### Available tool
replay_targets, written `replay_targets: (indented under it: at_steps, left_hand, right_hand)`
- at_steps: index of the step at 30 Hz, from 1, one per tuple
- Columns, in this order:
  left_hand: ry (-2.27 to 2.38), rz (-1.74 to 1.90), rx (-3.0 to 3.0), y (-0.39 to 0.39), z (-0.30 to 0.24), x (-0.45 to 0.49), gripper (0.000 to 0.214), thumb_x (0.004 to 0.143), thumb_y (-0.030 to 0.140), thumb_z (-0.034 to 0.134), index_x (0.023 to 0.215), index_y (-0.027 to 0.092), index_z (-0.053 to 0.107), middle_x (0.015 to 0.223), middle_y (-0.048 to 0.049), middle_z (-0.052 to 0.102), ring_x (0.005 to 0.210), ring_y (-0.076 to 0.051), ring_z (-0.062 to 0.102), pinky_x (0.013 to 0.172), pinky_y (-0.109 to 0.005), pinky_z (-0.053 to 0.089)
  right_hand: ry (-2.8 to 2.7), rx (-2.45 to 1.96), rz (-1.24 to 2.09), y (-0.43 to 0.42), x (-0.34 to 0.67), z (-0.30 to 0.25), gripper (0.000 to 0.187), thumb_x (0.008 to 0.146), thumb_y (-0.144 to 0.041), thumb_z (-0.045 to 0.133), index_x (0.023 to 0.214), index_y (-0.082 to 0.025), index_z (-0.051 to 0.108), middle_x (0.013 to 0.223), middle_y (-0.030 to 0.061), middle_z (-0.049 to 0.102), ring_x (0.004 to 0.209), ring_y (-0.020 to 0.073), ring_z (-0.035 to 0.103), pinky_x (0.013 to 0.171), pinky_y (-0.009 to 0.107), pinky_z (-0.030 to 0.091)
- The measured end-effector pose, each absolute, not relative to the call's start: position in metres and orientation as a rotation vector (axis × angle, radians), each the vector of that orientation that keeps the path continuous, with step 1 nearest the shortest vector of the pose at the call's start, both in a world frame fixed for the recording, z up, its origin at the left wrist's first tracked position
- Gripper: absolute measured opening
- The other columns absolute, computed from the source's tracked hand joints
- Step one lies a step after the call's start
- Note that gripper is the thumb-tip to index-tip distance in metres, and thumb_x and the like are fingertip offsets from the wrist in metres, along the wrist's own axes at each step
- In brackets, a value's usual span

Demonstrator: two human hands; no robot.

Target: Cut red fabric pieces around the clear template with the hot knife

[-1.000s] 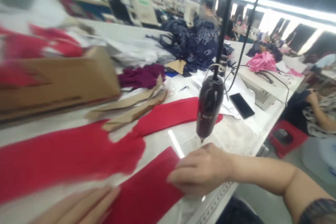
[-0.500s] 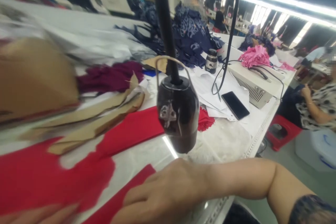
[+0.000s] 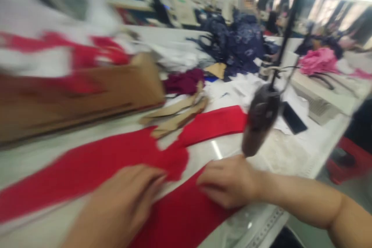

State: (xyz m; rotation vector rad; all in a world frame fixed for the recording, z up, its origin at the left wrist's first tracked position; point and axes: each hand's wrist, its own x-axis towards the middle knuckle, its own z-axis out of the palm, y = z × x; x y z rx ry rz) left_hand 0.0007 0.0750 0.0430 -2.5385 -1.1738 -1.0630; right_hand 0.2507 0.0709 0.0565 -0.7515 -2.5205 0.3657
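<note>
The picture is smeared by motion. My right hand [image 3: 229, 180] lies on the near piece of red fabric [image 3: 183, 213] at the table's front edge, fingers curled against the cloth. My left hand [image 3: 122, 205] reaches in from the lower left, fingers stretched toward the edge of a long red fabric strip [image 3: 93, 166]. A dark hanging tool [image 3: 260, 122] dangles on a cord just above and right of my right hand.
A brown cardboard box [image 3: 78, 93] stands at the left. Tan paper patterns [image 3: 177, 116], maroon cloth [image 3: 186, 81], a black phone [image 3: 294, 118] and a white machine [image 3: 319, 93] lie further back. Another person sits behind dark blue garments [image 3: 238, 42]. A red stool [image 3: 348, 159] stands right.
The view has swung back to the left. My left hand has come forward onto the red cloth. My right hand stays on the near red piece, and the hanging tool now shows to its right.
</note>
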Motion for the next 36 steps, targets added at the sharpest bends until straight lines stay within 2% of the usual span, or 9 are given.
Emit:
replay_targets:
  at_steps: [3, 9, 13, 18, 20, 23, 26, 30, 36]
  left_hand:
    - [-1.417, -1.001, -2.672, 0.06, 0.062, 0.005, 0.022, 0.099, 0.019, 0.045, 0.083, 0.021, 0.06, 0.074, -0.0015, 0.062, 0.067, -0.018, 0.056, 0.064, -0.03, 0.045]
    - [-1.74, -0.857, -2.591, 0.053, 0.061, 0.009, 0.019, 0.094, 0.01, 0.048, 0.082, 0.019, 0.059, 0.079, -0.0034, 0.063, 0.077, -0.018, 0.058, 0.071, -0.03, 0.049]
    - [-1.728, -0.86, -2.578, 0.049, 0.059, 0.008, 0.018, 0.095, 0.009, 0.049, 0.082, 0.019, 0.058, 0.079, -0.0024, 0.063, 0.076, -0.018, 0.057, 0.071, -0.029, 0.048]
    - [-1.657, -0.818, -2.539, 0.048, 0.063, 0.007, 0.015, 0.097, 0.012, 0.052, 0.085, 0.019, 0.059, 0.08, -0.0017, 0.062, 0.076, -0.017, 0.056, 0.069, -0.027, 0.046]
    - [-1.625, -0.757, -2.484, 0.046, 0.064, 0.005, 0.008, 0.098, 0.021, 0.057, 0.092, 0.019, 0.062, 0.085, -0.0033, 0.063, 0.079, -0.019, 0.056, 0.071, -0.029, 0.046]
    - [-1.553, -0.632, -2.376, 0.044, 0.064, -0.003, 0.018, 0.095, 0.034, 0.065, 0.101, 0.018, 0.065, 0.094, -0.0079, 0.063, 0.087, -0.024, 0.055, 0.077, -0.037, 0.044]
    - [-1.461, -0.525, -2.303, 0.044, 0.062, -0.014, 0.008, 0.093, 0.026, 0.064, 0.091, 0.018, 0.066, 0.092, -0.0094, 0.063, 0.088, -0.026, 0.054, 0.082, -0.04, 0.042]
    - [-1.371, -0.461, -2.235, 0.038, 0.06, -0.03, 0.023, 0.093, 0.008, 0.055, 0.075, 0.02, 0.062, 0.086, -0.0073, 0.063, 0.083, -0.023, 0.053, 0.083, -0.038, 0.041]
    - [-1.267, -0.437, -2.224, -0.002, 0.073, -0.026, 0.023, 0.096, 0.01, 0.052, 0.078, 0.02, 0.063, 0.083, -0.0052, 0.063, 0.084, -0.021, 0.055, 0.08, -0.034, 0.042]
  right_hand:
    - [-2.399, -0.854, 0.445, 0.068, 0.256, 0.065, 0.011, 0.094, -0.018, 0.054, 0.095, -0.019, 0.064, 0.089, 0.0028, 0.072, 0.075, 0.0149, 0.069, 0.066, 0.025, 0.052]
    - [-2.449, -0.848, 0.448, 0.081, 0.249, 0.067, 0.023, 0.091, -0.015, 0.056, 0.113, -0.021, 0.063, 0.104, 0.0054, 0.072, 0.071, 0.0161, 0.07, 0.063, 0.027, 0.053]
    - [-2.449, -0.816, 0.355, 0.092, 0.224, 0.064, 0.033, 0.089, -0.014, 0.057, 0.121, -0.019, 0.061, 0.112, 0.0091, 0.07, 0.083, 0.02, 0.072, 0.067, 0.029, 0.055]
    - [-2.418, -0.861, 0.242, 0.1, 0.2, 0.06, 0.007, 0.092, -0.017, 0.061, 0.091, -0.018, 0.068, 0.088, 0.0032, 0.068, 0.066, 0.0149, 0.064, 0.055, 0.025, 0.041]
    - [-2.39, -0.835, 0.19, 0.095, 0.201, 0.063, 0.014, 0.094, -0.017, 0.059, 0.081, -0.018, 0.065, 0.079, 0.0013, 0.066, 0.061, 0.0123, 0.06, 0.053, 0.024, 0.036]
    - [-2.398, -0.768, 0.079, 0.08, 0.213, 0.071, 0.021, 0.098, -0.018, 0.053, 0.08, -0.019, 0.063, 0.076, 0.0007, 0.064, 0.059, 0.0111, 0.057, 0.051, 0.025, 0.03]
    - [-2.458, -0.709, -0.032, 0.063, 0.234, 0.076, 0.028, 0.1, -0.017, 0.046, 0.079, -0.02, 0.064, 0.07, -0.0005, 0.061, 0.053, 0.0104, 0.054, 0.048, 0.026, 0.027]
    - [-2.497, -0.644, -0.054, 0.046, 0.266, 0.07, 0.032, 0.097, -0.008, 0.042, 0.081, -0.02, 0.067, 0.063, -0.0012, 0.058, 0.05, 0.0099, 0.052, 0.045, 0.026, 0.029]
    - [-2.371, -0.69, 0.025, 0.034, 0.306, 0.06, 0.023, 0.099, -0.012, 0.048, 0.093, -0.021, 0.068, 0.067, -0.0012, 0.064, 0.051, 0.0092, 0.058, 0.048, 0.022, 0.043]
